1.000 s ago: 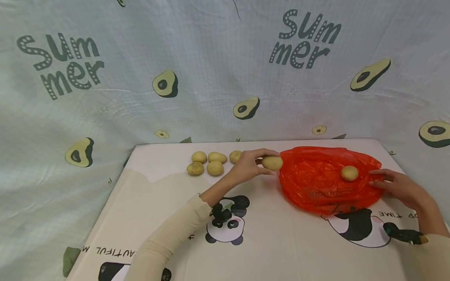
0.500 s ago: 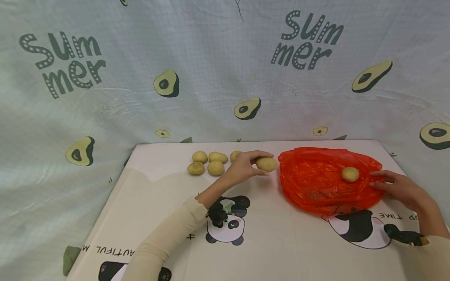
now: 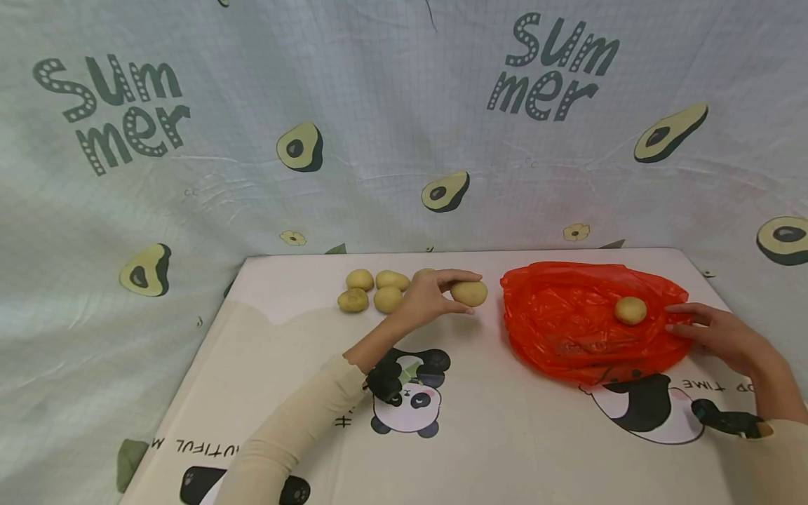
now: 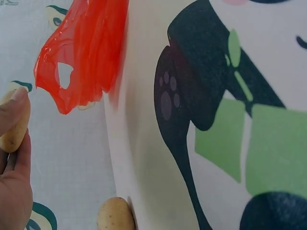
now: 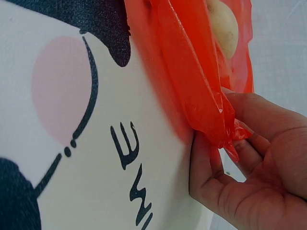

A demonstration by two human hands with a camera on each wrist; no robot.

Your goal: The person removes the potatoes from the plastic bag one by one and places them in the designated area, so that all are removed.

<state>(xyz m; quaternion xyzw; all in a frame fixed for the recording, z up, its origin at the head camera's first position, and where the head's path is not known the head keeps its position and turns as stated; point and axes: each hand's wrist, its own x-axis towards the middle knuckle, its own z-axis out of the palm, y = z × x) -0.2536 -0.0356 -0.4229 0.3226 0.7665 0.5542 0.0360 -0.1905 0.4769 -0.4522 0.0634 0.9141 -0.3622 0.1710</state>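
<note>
My left hand (image 3: 424,300) pinches a potato (image 3: 470,294) between thumb and fingers, held over the table left of a red plastic bag (image 3: 568,344). In the left wrist view the same potato (image 4: 17,125) sits in the grip at the left edge, apart from the bag (image 4: 86,52). My right hand (image 3: 726,337) holds the bag's right edge; the right wrist view shows the thumb and fingers of that hand (image 5: 254,153) pinching the gathered red plastic. Another potato (image 3: 630,311) lies on the bag near those fingers.
Several potatoes (image 3: 388,299) lie in two rows at the back of the table, one partly hidden behind my left hand. The table (image 3: 492,435) has a cloth printed with pandas. A hanging cloth (image 3: 379,105) with avocado prints stands behind it.
My left hand has drawn back to the left with its potato, from the bag's left edge to a gap away from it. The right hand keeps its hold on the bag.
</note>
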